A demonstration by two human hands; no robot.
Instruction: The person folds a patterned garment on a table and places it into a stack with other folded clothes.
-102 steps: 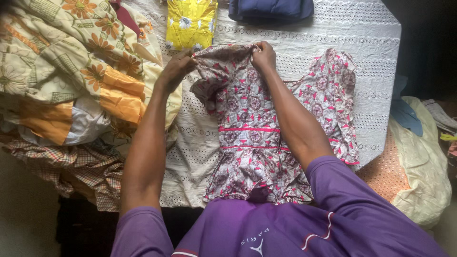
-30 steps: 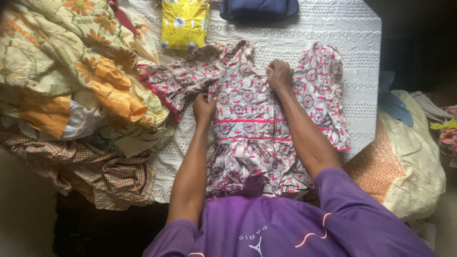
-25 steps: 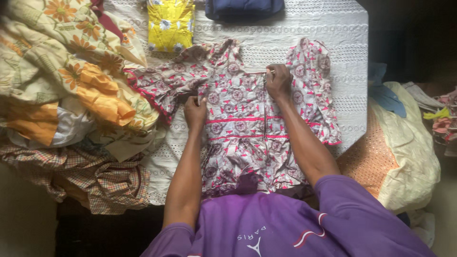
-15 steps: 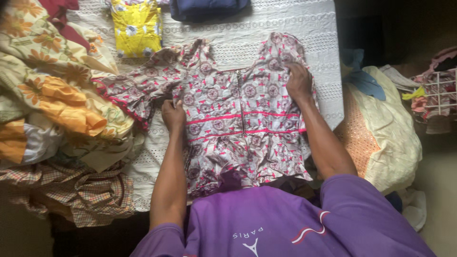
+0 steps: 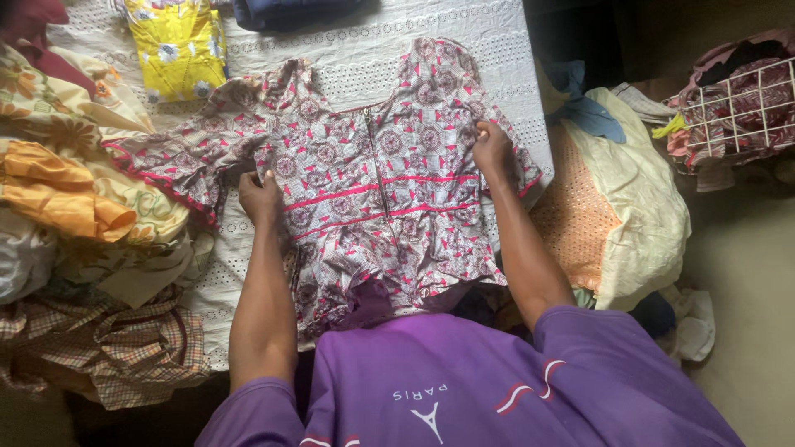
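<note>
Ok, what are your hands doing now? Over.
Left hand pressing patterned dress flat. Right hand pinching its right sleeve. Floral bedding crowds left sleeve.

Your right hand (image 5: 493, 149) now sits at the dress's (image 5: 373, 182) right sleeve, folding it inward over the bodice, no longer at the zip. Your left hand (image 5: 261, 194) rests lower, at the waist's left edge, and the dress lies spread flat.
</note>
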